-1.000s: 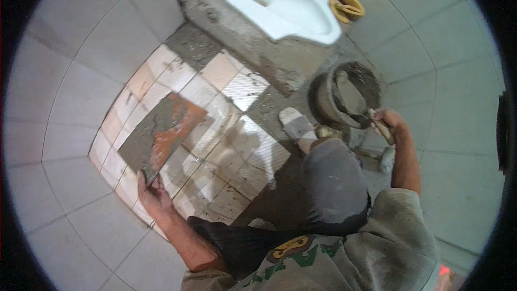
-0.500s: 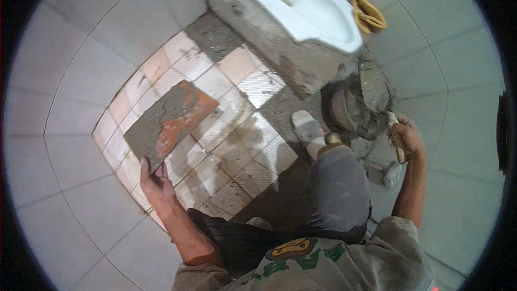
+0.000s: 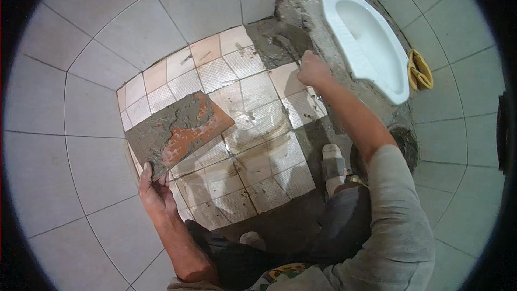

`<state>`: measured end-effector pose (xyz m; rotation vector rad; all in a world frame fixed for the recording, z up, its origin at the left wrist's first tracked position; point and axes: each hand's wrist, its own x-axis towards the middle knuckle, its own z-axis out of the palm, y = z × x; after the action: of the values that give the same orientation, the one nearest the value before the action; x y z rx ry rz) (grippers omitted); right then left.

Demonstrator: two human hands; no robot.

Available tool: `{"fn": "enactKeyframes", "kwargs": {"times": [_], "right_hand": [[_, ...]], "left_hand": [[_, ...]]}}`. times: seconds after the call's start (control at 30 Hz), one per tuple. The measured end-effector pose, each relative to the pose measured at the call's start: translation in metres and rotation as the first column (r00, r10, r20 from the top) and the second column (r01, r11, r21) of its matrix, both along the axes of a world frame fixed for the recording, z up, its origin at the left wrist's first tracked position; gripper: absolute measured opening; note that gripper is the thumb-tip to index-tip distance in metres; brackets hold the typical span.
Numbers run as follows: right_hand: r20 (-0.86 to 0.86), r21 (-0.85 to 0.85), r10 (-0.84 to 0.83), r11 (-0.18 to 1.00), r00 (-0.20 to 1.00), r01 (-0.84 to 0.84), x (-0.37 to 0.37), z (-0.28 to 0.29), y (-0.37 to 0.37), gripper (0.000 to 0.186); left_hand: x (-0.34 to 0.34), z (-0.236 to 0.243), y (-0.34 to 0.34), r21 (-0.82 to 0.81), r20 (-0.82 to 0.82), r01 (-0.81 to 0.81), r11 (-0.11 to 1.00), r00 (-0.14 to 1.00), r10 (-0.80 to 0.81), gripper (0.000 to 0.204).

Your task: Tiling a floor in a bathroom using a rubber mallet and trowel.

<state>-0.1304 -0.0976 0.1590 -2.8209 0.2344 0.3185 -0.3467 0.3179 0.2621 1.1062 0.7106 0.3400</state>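
My left hand (image 3: 158, 194) grips the lower edge of a tile (image 3: 188, 134), whose upward face shows wet gray mortar and patches of bare orange. My right hand (image 3: 313, 68) is closed on the handle of a trowel (image 3: 288, 44). The trowel's blade is in the wet mortar patch (image 3: 263, 40), between the laid pale floor tiles (image 3: 254, 89) and the rough cement step (image 3: 340, 83). My right forearm passes over the floor, partly in front of a round bucket of mortar (image 3: 406, 148).
A white squat toilet (image 3: 338, 36) is set in the cement step, with a yellow rubber item (image 3: 420, 70) beside it. Tiled walls (image 3: 86, 172) close in on both sides and at the back. My foot (image 3: 332, 164) rests on dark unfinished floor near the bucket.
My right hand and trowel have moved from the bucket up and left to the mortar patch by the step. The view has turned; my left hand still holds the tile.
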Motion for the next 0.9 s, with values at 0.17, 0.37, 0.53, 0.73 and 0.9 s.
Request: {"fn": "enactKeyframes", "kwargs": {"times": [0.17,0.37,0.53,0.73,0.9], "right_hand": [[0.130,-0.009,0.035,0.999,0.991,-0.035,0.033,-0.054,0.022,0.036],[0.028,-0.037,-0.015,0.999,0.999,0.016,0.027,-0.020,0.024,0.040],[0.008,0.123,-0.061,0.991,0.998,0.060,-0.020,0.047,-0.008,0.051],[0.061,0.177,-0.093,0.981,0.994,0.081,-0.116,0.099,-0.043,0.060],[0.018,-0.111,0.087,0.990,0.996,-0.085,-0.098,0.050,-0.012,0.040]], "left_hand": [[-0.011,0.010,-0.003,-0.004,0.034,-0.021,1.000,0.999,0.021,0.035],[-0.005,0.003,0.001,-0.108,0.052,0.034,0.994,0.998,-0.028,0.028],[0.006,-0.014,0.003,-0.179,0.069,0.079,0.981,0.995,-0.067,0.023],[0.015,-0.028,-0.004,-0.267,0.103,0.171,0.948,0.984,-0.148,0.031],[0.022,-0.028,-0.016,-0.278,0.077,0.186,0.942,0.982,-0.171,0.030]]}}
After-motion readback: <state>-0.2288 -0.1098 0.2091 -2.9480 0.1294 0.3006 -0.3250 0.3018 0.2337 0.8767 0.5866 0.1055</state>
